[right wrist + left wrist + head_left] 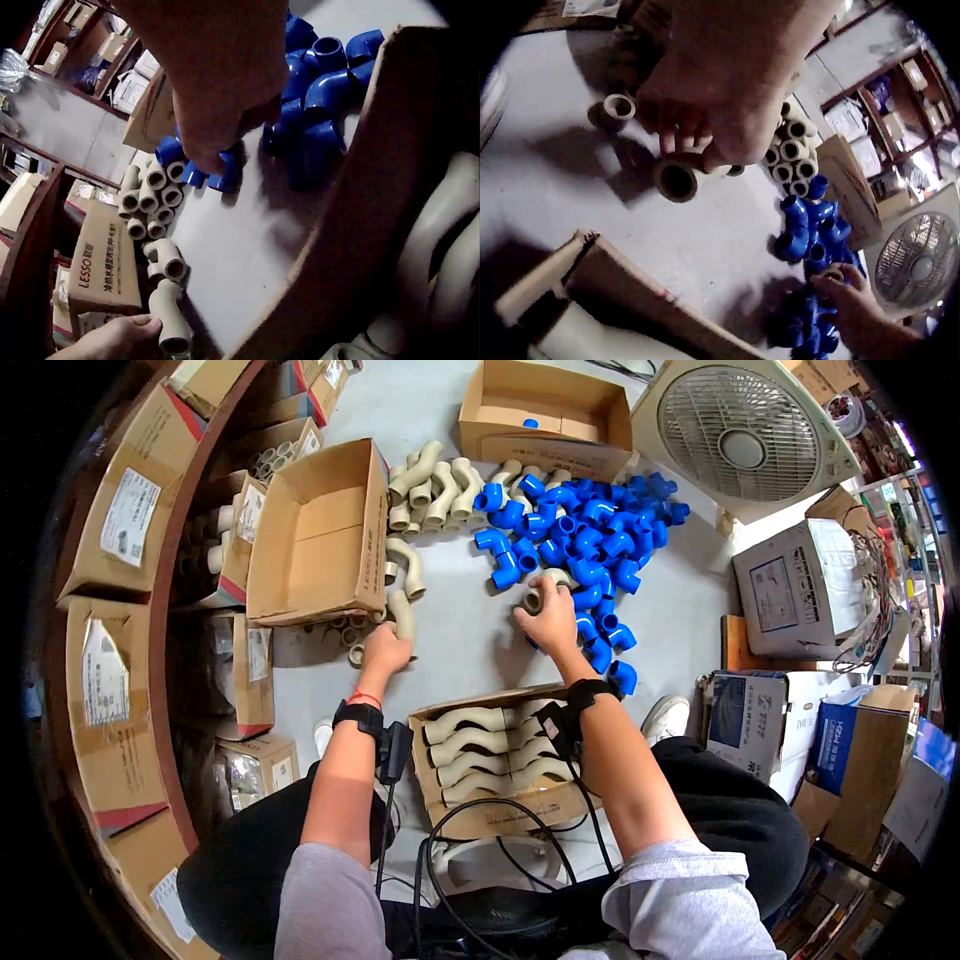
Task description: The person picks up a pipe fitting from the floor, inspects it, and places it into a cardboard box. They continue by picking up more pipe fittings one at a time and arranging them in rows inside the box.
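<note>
My left hand [385, 650] grips a beige curved pipe bend [403, 615] at the left of the floor, its thumb against the pipe's side in the right wrist view. That bend's open end [678, 182] faces the camera in the left wrist view. The right hand [552, 622] holds a beige pipe fitting [534, 600] beside the left edge of a heap of blue elbow fittings [590, 540]; the palm hides much of it. Between my forearms, several beige bends [470, 745] lie in rows inside an open carton [510, 820].
More beige bends [440, 490] are piled behind, near an empty-looking carton [315, 540]. A second carton [545, 420] and a box fan [742, 445] stand at the back. Boxed shelves [110, 680] line the left; boxes [790, 600] stand at right. Black cables [430, 850] loop over the near carton.
</note>
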### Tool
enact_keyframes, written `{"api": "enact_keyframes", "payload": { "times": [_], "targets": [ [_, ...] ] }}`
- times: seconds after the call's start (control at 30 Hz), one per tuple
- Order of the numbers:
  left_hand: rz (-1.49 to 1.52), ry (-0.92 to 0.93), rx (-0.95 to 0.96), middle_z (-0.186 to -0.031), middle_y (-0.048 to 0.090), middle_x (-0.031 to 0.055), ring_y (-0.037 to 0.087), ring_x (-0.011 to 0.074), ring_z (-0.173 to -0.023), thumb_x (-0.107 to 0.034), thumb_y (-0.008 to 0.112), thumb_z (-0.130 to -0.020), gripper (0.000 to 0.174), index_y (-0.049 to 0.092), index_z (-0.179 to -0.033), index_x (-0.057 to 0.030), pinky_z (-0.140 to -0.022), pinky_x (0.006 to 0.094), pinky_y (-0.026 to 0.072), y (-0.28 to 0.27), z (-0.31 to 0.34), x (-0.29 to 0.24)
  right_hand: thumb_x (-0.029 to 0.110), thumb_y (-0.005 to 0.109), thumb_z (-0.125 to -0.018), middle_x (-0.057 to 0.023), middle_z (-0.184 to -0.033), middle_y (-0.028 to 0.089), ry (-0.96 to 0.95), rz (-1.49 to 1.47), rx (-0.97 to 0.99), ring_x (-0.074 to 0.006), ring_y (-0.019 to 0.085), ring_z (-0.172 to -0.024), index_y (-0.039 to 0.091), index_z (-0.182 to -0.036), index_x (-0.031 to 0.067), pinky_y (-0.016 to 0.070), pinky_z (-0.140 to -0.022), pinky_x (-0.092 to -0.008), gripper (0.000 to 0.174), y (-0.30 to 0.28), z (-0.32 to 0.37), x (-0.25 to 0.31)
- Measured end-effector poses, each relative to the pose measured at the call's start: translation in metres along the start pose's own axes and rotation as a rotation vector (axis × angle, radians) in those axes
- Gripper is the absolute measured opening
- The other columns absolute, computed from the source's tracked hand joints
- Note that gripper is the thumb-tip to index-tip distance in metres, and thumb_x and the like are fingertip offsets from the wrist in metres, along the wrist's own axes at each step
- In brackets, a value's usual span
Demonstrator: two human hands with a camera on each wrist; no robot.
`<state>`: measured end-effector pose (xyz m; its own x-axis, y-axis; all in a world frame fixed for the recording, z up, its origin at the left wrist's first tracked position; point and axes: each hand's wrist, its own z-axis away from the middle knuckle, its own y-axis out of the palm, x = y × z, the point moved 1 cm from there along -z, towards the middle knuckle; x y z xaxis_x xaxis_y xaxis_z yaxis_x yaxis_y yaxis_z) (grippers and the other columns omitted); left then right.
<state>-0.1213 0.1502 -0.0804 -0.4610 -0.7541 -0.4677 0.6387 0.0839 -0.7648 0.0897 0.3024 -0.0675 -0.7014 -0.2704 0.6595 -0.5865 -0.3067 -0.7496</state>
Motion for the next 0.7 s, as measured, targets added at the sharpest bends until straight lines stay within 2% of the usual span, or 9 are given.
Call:
{"api": "enact_keyframes", "payload": {
  "times": [0.13, 0.17, 0.27, 0.3, 0.4, 0.5, 0.6, 0.63, 0.7],
  "targets": [
    [0.400, 0.036, 0.264, -0.084, 0.059, 0.0111, 0.055, 0.0201, -0.075, -0.015, 0.052, -0.070, 0.026, 0.055, -0.093, -0.0012, -0.068, 0.0307, 0.0431, -0.004, 0.014, 0.001, 0.018, 0.065, -0.058, -0.0131, -0.083, 0.053, -0.068, -0.157, -0.021, -0.0302, 0.051, -0.077, 0.047, -0.086, 0.0090, 0.0418, -0.068, -0.0352, 0.035, -0.020, 0.006, 0.011],
    [0.449, 0.126, 0.252, -0.080, 0.056, 0.0058, 0.051, 0.0128, -0.070, -0.010, 0.049, -0.075, 0.022, 0.052, -0.095, -0.0014, -0.062, 0.0275, 0.0427, -0.002, 0.018, 0.001, 0.018, 0.064, -0.059, -0.0127, -0.083, 0.054, -0.078, -0.224, 0.011, -0.0298, 0.052, -0.075, 0.047, -0.086, 0.0087, 0.0421, -0.066, -0.0346, 0.033, -0.023, 0.009, 0.013],
    [0.649, 0.002, 0.447, -0.080, 0.053, 0.0031, 0.050, 0.0115, -0.068, -0.011, 0.048, -0.077, 0.024, 0.049, -0.100, -0.0038, -0.059, 0.0264, 0.0421, -0.021, 0.047, -0.019, 0.017, 0.062, -0.063, -0.0111, -0.079, 0.056, -0.274, -0.334, 0.034, -0.0257, 0.054, -0.068, 0.044, -0.090, 0.0085, 0.0420, -0.062, -0.0321, 0.033, -0.028, 0.019, 0.020],
    [0.664, -0.034, 0.411, -0.081, 0.051, 0.0005, 0.049, 0.0105, -0.069, -0.011, 0.044, -0.080, 0.027, 0.044, -0.107, -0.0066, -0.058, 0.0261, 0.0428, -0.023, 0.056, -0.025, 0.017, 0.061, -0.064, -0.0107, -0.078, 0.056, -0.195, -0.436, 0.105, -0.0237, 0.054, -0.067, 0.042, -0.093, 0.0094, 0.0418, -0.061, -0.0314, 0.036, -0.035, 0.025, 0.031],
    [1.045, -0.077, 0.414, -0.099, 0.049, 0.0030, 0.052, 0.0170, -0.085, -0.016, 0.038, -0.084, 0.032, 0.038, -0.115, -0.0109, -0.075, 0.0334, 0.0430, -0.020, 0.085, -0.024, 0.021, 0.059, -0.067, -0.0069, -0.075, 0.056, 0.047, -0.697, 0.262, -0.0167, 0.053, -0.067, 0.037, -0.098, 0.0069, 0.0410, -0.059, -0.0286, 0.040, -0.040, 0.055, 0.039],
    [1.196, -0.133, 0.379, -0.101, 0.049, 0.0045, 0.053, 0.0198, -0.088, -0.017, 0.034, -0.086, 0.033, 0.035, -0.118, -0.0123, -0.074, 0.0336, 0.0430, -0.015, 0.107, -0.012, 0.033, 0.048, -0.075, -0.0065, -0.079, 0.060, 0.164, -0.854, 0.430, -0.0129, 0.052, -0.066, 0.042, -0.092, 0.0042, 0.0369, -0.051, -0.0215, 0.034, -0.055, 0.089, 0.049],
    [1.219, -0.114, 0.325, -0.099, 0.049, 0.0056, 0.053, 0.0209, -0.088, -0.015, 0.032, -0.085, 0.030, 0.037, -0.114, -0.0095, -0.073, 0.0376, 0.0416, -0.007, 0.127, 0.006, 0.038, 0.044, -0.079, -0.0087, -0.069, 0.060, 0.276, -1.006, 0.614, -0.0066, 0.037, -0.046, 0.045, -0.088, 0.0069, 0.0259, -0.040, -0.0182, 0.032, -0.062, 0.124, 0.041],
    [1.225, -0.138, 0.313, -0.098, 0.050, 0.0057, 0.053, 0.0199, -0.085, -0.014, 0.031, -0.085, 0.030, 0.037, -0.114, -0.0094, -0.071, 0.0355, 0.0420, -0.010, 0.138, 0.006, 0.041, 0.042, -0.081, -0.0089, -0.064, 0.059, 0.247, -0.968, 0.666, -0.0054, 0.030, -0.042, 0.047, -0.088, 0.0072, 0.0240, -0.038, -0.0199, 0.035, -0.063, 0.134, 0.035],
    [1.209, -0.151, 0.337, -0.100, 0.050, 0.0052, 0.053, 0.0199, -0.086, -0.016, 0.031, -0.086, 0.031, 0.036, -0.116, -0.0118, -0.067, 0.0324, 0.0428, -0.012, 0.151, 0.016, 0.045, 0.040, -0.080, -0.0044, -0.060, 0.056, 0.287, -0.810, 0.744, -0.0053, 0.029, -0.040, 0.049, -0.093, 0.0079, 0.0230, -0.037, -0.0192, 0.040, -0.059, 0.153, 0.024]
  ]
}}
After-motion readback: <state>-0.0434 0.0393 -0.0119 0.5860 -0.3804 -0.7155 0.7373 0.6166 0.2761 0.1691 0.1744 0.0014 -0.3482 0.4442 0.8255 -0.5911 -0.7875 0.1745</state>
